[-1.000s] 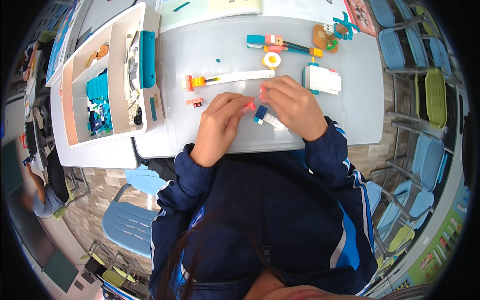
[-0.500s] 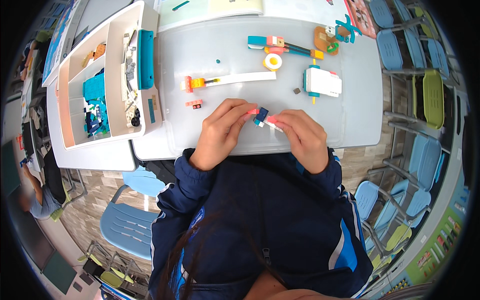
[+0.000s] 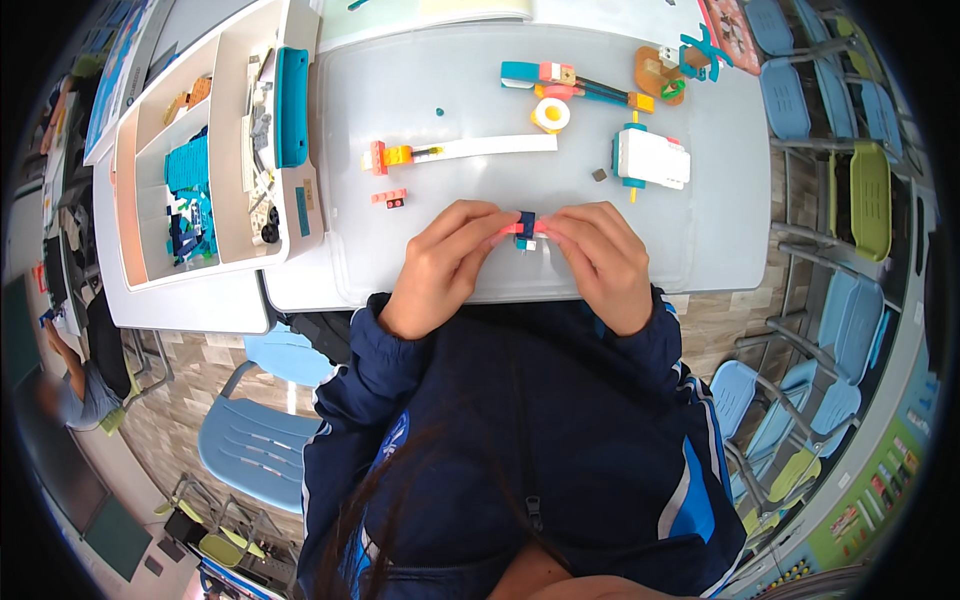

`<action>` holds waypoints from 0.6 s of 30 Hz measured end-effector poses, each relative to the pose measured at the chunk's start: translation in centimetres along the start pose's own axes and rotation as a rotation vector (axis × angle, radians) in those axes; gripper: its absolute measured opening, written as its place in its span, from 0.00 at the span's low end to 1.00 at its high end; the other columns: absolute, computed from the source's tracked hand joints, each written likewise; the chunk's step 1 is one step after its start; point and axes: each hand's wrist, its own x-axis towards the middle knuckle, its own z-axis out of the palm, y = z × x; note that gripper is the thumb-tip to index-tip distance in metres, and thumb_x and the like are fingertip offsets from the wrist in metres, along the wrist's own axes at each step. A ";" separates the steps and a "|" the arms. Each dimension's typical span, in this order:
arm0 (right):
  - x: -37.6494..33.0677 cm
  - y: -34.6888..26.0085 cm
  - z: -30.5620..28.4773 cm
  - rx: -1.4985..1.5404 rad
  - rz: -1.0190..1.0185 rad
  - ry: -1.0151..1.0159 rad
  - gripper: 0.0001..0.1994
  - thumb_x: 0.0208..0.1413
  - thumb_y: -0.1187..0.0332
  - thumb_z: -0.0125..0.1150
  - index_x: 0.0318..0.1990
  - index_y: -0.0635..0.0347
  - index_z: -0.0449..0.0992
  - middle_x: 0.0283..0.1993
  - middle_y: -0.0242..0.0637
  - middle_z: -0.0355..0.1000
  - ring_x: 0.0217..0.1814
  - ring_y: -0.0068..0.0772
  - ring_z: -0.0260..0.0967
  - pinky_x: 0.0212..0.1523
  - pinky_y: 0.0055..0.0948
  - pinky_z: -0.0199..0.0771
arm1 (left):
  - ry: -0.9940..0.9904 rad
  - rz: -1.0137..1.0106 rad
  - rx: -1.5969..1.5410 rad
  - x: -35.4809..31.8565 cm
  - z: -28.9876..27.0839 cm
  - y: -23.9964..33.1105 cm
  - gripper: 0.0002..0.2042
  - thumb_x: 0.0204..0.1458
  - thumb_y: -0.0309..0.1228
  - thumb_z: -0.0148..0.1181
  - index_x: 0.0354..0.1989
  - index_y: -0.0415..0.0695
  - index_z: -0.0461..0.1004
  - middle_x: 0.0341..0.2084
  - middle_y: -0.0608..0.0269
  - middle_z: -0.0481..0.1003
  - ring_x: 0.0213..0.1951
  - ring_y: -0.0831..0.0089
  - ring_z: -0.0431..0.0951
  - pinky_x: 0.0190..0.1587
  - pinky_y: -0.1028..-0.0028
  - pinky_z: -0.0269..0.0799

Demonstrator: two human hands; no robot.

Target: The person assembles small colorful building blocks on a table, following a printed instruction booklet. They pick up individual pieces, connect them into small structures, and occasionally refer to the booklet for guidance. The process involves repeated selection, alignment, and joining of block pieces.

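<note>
The left hand (image 3: 445,262) and right hand (image 3: 605,262) are pinching coral pieces (image 3: 511,229) at opposite sides of the dark-blue block (image 3: 527,224) between them, probably steadying it evenly; beyond them, a white strip (image 3: 495,146) is lying aside, seemingly leaving room.

Navy block (image 3: 527,221), pink pieces (image 3: 509,229), white strip (image 3: 500,145), yellow-centred white disc (image 3: 551,115), navy jacket (image 3: 450,430) with white stripes

Wood-patterned floor (image 3: 208,362), blue chair (image 3: 255,452) at near left, blue and green chairs (image 3: 870,205) along the right, dark panels (image 3: 120,542) on pale left wall (image 3: 135,488)
</note>
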 end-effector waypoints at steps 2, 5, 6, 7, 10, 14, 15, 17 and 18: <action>0.2 0.0 -0.1 0.031 -0.014 0.000 0.12 0.46 0.84 0.64 0.41 0.67 0.79 0.40 0.44 0.76 0.40 0.44 0.73 0.38 0.35 0.75 | 0.011 -0.007 0.003 -0.1 -0.1 0.1 0.15 0.52 0.12 0.59 0.47 0.38 0.79 0.40 0.54 0.76 0.37 0.61 0.80 0.41 0.72 0.76; 0.3 0.0 -0.2 0.057 -0.010 -0.002 0.12 0.47 0.84 0.64 0.41 0.67 0.80 0.40 0.44 0.76 0.40 0.44 0.73 0.39 0.34 0.75 | 0.054 -0.002 0.008 -0.1 0.1 0.0 0.15 0.52 0.12 0.60 0.47 0.39 0.80 0.41 0.55 0.76 0.37 0.63 0.80 0.40 0.72 0.76; 0.3 0.0 -0.1 0.063 -0.010 -0.001 0.12 0.48 0.84 0.64 0.41 0.67 0.80 0.40 0.44 0.76 0.40 0.44 0.74 0.39 0.34 0.75 | 0.066 0.002 0.014 -0.2 0.2 -0.1 0.15 0.52 0.12 0.60 0.47 0.39 0.80 0.41 0.55 0.76 0.36 0.63 0.80 0.39 0.73 0.76; 0.3 0.0 0.0 0.077 0.003 0.003 0.12 0.48 0.84 0.64 0.41 0.67 0.80 0.40 0.43 0.76 0.40 0.43 0.74 0.39 0.34 0.75 | 0.078 0.006 0.020 -0.4 0.2 0.0 0.16 0.52 0.12 0.60 0.48 0.39 0.80 0.41 0.56 0.76 0.36 0.64 0.80 0.39 0.73 0.76; 0.6 -0.2 0.1 0.095 0.035 0.010 0.11 0.49 0.84 0.64 0.41 0.67 0.80 0.40 0.43 0.76 0.40 0.43 0.74 0.39 0.33 0.75 | 0.082 -0.037 0.002 -0.5 0.2 0.5 0.12 0.54 0.16 0.62 0.45 0.39 0.82 0.39 0.57 0.78 0.39 0.66 0.80 0.42 0.75 0.75; 0.4 -0.1 0.2 0.104 0.021 -0.003 0.10 0.49 0.83 0.65 0.40 0.67 0.80 0.40 0.43 0.77 0.40 0.42 0.75 0.39 0.33 0.75 | 0.050 0.021 -0.016 -0.7 0.4 0.2 0.18 0.51 0.12 0.60 0.49 0.43 0.81 0.40 0.58 0.75 0.35 0.66 0.77 0.39 0.72 0.75; 0.4 0.0 0.2 0.105 0.010 -0.004 0.10 0.49 0.83 0.65 0.40 0.67 0.80 0.40 0.43 0.77 0.40 0.42 0.75 0.39 0.33 0.75 | 0.047 0.033 -0.017 -0.7 0.5 0.1 0.19 0.50 0.11 0.60 0.49 0.43 0.81 0.40 0.58 0.75 0.35 0.66 0.77 0.39 0.72 0.75; 0.3 -0.1 0.3 0.099 0.008 -0.007 0.09 0.48 0.83 0.65 0.39 0.67 0.80 0.40 0.43 0.77 0.40 0.42 0.75 0.40 0.33 0.76 | 0.042 0.059 -0.009 -0.7 0.5 -0.2 0.20 0.49 0.10 0.59 0.49 0.44 0.81 0.40 0.58 0.75 0.36 0.66 0.76 0.39 0.72 0.76; 0.3 -0.1 0.3 0.095 0.008 -0.007 0.09 0.48 0.83 0.65 0.38 0.67 0.80 0.40 0.43 0.77 0.40 0.42 0.75 0.40 0.32 0.76 | 0.038 0.073 0.000 -0.6 0.6 -0.3 0.21 0.48 0.09 0.59 0.49 0.44 0.81 0.40 0.59 0.74 0.36 0.66 0.76 0.39 0.72 0.76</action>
